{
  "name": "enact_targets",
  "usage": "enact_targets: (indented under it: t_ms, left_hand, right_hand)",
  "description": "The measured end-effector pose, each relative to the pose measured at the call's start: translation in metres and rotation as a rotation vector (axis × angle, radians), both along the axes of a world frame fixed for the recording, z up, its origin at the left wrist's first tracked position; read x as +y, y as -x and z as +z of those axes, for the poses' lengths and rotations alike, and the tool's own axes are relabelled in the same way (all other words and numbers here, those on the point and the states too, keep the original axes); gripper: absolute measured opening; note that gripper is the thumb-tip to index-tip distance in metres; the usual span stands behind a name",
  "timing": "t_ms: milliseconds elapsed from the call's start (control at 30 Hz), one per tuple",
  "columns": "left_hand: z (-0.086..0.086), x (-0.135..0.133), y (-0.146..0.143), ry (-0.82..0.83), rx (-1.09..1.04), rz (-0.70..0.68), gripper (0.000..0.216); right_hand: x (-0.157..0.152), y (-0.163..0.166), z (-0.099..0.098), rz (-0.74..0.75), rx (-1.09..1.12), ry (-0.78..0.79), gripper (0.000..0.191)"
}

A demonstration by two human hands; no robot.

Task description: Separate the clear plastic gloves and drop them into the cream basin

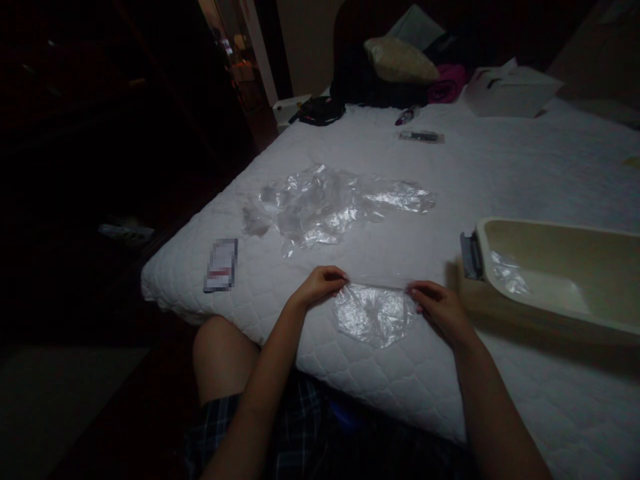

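And here are both hands at work by the bed's [520, 177] near edge; the left hand [323, 283] has thumb and fingers drawn together in a pinch on the upper left corner of a clear plastic bag [374, 317]; the right hand [437, 303] matches it at the upper right corner, thumb and fingertips nearly meeting on the film; between them the bag's top edge runs almost straight, its crinkled body lying toward the near edge of the bed; just past the hands, a crumpled heap of clear film [320, 210] spreads toward the left edge; a flat dark-rimmed object [221, 267], its face blurred out, lies near the near left corner; over to the right, a cream tub [550, 320] with a grey clip [471, 255] has more film [510, 272] inside; up by the far left corner sits a black bag [321, 110]; along the far edge come a pale cushion [403, 60], a magenta roll [447, 83] and a white box [513, 92]; a slim packet [423, 137] lies nearer than these.
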State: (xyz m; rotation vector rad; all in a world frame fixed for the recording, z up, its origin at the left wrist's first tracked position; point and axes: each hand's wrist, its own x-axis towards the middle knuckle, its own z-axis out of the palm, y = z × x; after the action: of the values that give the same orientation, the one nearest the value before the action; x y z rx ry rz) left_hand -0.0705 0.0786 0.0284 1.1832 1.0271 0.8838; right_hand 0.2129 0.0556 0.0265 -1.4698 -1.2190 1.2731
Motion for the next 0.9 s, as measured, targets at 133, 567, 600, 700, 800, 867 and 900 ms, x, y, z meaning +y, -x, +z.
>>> enact_targets:
  t_ms: [133, 567, 600, 700, 800, 867, 900]
  left_hand:
    - [0.000, -0.001, -0.001, -0.029, 0.015, 0.023, 0.018]
    - [-0.005, 0.000, -0.001, -0.086, -0.032, 0.057, 0.013]
    - [-0.005, 0.000, -0.001, -0.117, -0.025, 0.063, 0.012]
    - [-0.005, -0.002, -0.001, -0.204, 0.032, 0.078, 0.014]
    - [-0.003, -0.006, -0.002, -0.281, 0.138, 0.120, 0.025]
    - [0.002, -0.011, -0.003, -0.422, 0.257, 0.207, 0.024]
    - [0.005, -0.014, -0.003, -0.515, 0.337, 0.246, 0.022]
  right_hand:
    - [-0.002, -0.001, 0.002, 0.018, -0.042, 0.007, 0.045]
    - [-0.006, -0.001, 0.004, 0.095, -0.080, -0.148, 0.023]
    - [-0.006, -0.001, 0.003, 0.089, -0.109, -0.193, 0.022]
    - [-0.005, 0.000, 0.001, 0.032, -0.264, -0.398, 0.020]
    - [-0.009, 0.006, 0.005, -0.052, -0.519, -0.645, 0.021]
    - [-0.016, 0.013, 0.010, -0.044, -0.689, -0.760, 0.027]
    - [-0.021, 0.017, 0.012, -0.003, -0.764, -0.801, 0.033]
